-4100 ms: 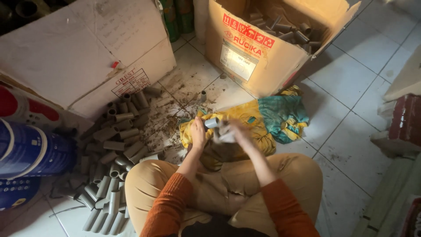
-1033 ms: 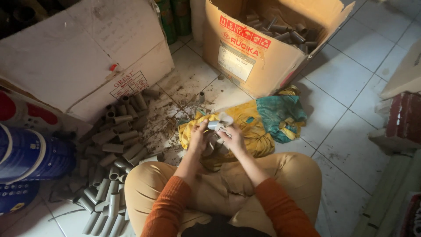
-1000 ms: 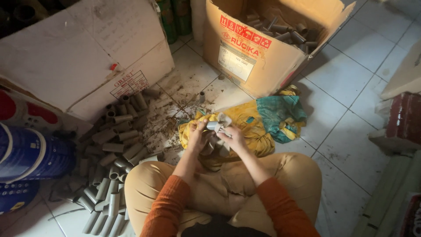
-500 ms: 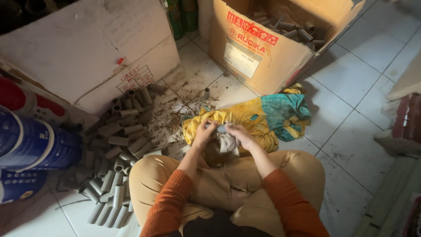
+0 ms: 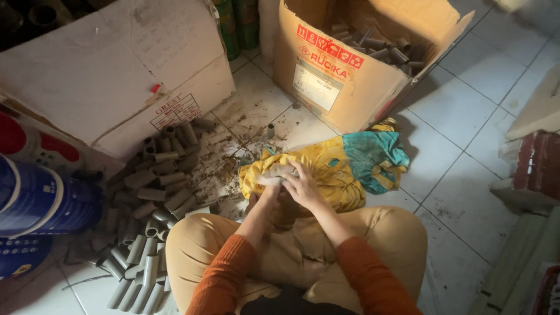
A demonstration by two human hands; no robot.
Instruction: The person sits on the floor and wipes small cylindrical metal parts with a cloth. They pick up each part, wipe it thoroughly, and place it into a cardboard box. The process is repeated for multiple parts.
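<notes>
Both hands meet over the crumpled yellow cloth (image 5: 326,175) in front of the lap: left hand (image 5: 269,185) and right hand (image 5: 304,188) close round a short grey pipe piece (image 5: 274,174), mostly hidden by fingers and blur.

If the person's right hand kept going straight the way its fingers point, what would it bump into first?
The right hand points up and left, toward the left hand. It would first meet the small pale piece held between both hands, then probably the yellow cloth beneath, though depth is hard to judge.
</notes>
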